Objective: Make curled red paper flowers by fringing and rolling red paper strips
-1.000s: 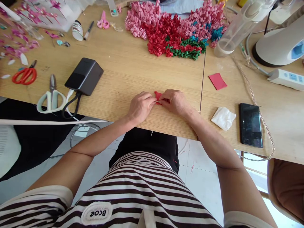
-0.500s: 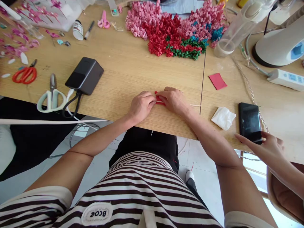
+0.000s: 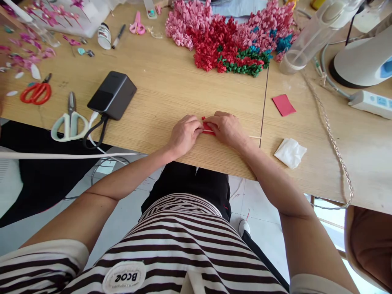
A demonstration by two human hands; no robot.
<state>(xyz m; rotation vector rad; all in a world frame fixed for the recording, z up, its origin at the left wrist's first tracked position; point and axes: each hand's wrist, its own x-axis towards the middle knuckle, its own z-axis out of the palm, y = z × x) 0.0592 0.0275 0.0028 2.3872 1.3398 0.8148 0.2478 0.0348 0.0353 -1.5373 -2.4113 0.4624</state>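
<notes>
On the table near its front edge lies a small red piece of cloth or paper (image 3: 208,128), partly hidden by my fingers. My left hand (image 3: 186,132) has its fingers drawn together on the left end of this red piece. From the other side, my right hand (image 3: 227,127) presses its closed fingertips onto the same piece. A thin pale stick (image 3: 255,137) lies by my right wrist, and a pale line runs across the red piece. Right of my hands lie a red square (image 3: 284,105) and a folded white tissue (image 3: 290,153).
A black power bank (image 3: 112,96) with cables, white-handled scissors (image 3: 70,122) and red-handled scissors (image 3: 36,93) are at left. Bunches of pink, red and green petals (image 3: 228,43) lie at the back. A clear bottle (image 3: 294,61) and a white power strip (image 3: 372,104) stand far right.
Another person's hand and the black phone at the right have gone from view. My hands stay on the red piece with hardly any movement. The view has shifted slightly.
</notes>
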